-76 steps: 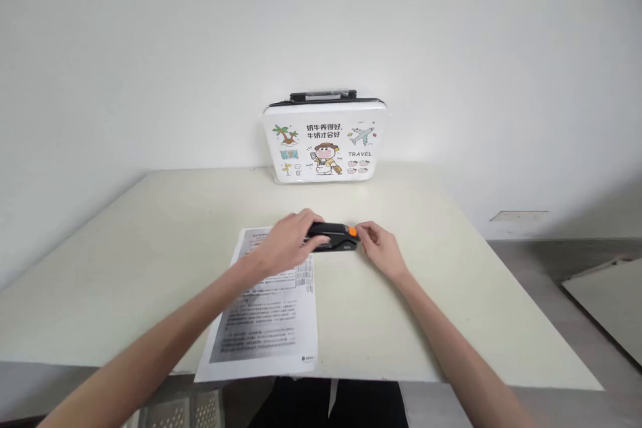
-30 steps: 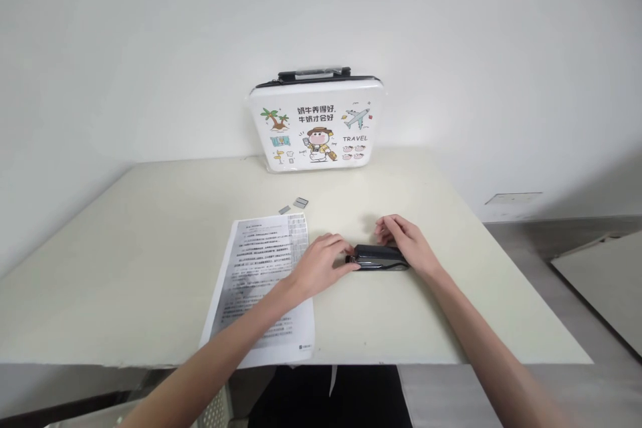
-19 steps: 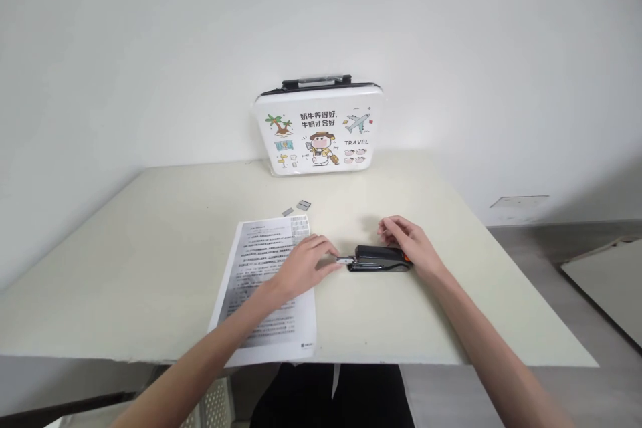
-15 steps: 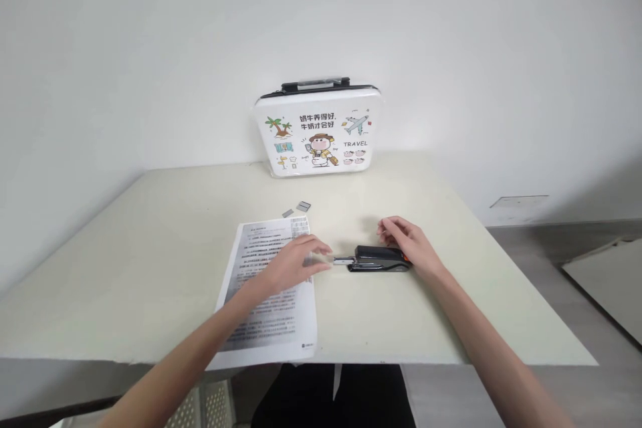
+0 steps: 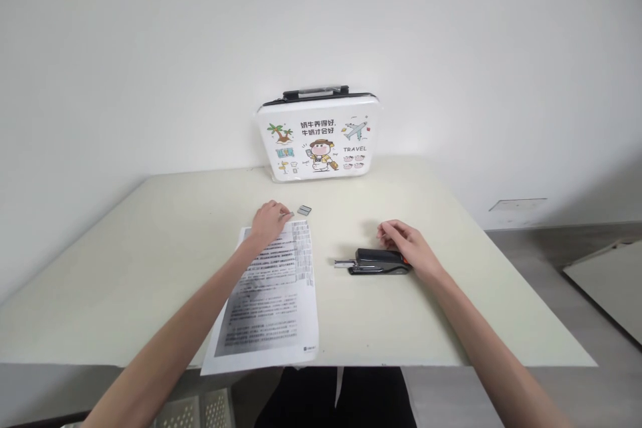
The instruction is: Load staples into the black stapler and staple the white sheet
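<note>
My left hand [image 5: 269, 221] is over the top edge of a printed sheet of paper [image 5: 273, 317], its fingertips closed on a small grey strip of staples [image 5: 287, 215]. A second grey piece, which looks like more staples [image 5: 304, 210], lies just to the right of those fingers. Beside the paper rests a black stapler [image 5: 377, 263] with its metal staple tray [image 5: 344, 263] sticking out to the left. My right hand [image 5: 407, 244] lies against the stapler's rear end, by an orange part. Its fingers are curled together, and whatever they may hold is too small to make out.
A white case [image 5: 321, 140] with cartoon prints and a black handle stands upright at the back, near the wall. The paper overhangs the front edge of the pale table [image 5: 125, 281]. Another pale surface [image 5: 609, 281] is at the far right.
My left hand has moved from the stapler's tray up and left to the strip of staples. The tray's end is now uncovered. My right hand stays by the stapler.
</note>
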A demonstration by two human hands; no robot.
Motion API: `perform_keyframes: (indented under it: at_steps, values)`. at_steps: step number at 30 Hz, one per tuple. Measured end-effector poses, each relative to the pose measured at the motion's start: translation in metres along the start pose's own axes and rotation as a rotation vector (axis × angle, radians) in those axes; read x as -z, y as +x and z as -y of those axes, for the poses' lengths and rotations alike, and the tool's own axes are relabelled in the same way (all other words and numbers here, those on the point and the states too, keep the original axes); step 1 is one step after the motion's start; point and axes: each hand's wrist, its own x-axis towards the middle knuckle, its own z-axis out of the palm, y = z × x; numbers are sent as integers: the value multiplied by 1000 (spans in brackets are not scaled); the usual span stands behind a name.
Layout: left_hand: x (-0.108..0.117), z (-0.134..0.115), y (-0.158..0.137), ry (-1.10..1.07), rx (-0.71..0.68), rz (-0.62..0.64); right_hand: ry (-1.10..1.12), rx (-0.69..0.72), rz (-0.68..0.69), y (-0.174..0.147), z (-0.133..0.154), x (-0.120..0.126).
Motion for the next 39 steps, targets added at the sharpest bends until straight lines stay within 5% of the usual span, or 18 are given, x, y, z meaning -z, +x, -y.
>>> perform_keyframes:
  at_steps: [6,12,17,23,39]
  values:
    - [12,-23,-23,-133,-20,8,-44,2,7,1,5,1]
    - [9,-71,-74,-438,-128,169,-51,-20,8,1,3,1]
    - [0,-98,-97,-475,-231,288,-50,-19,12,1,3,1]
    - [-11,-105,-104,-456,-343,221,-45,-19,19,1,4,1]
    - [-18,-112,-110,-388,-320,204,-48,-11,25,1,1,2]
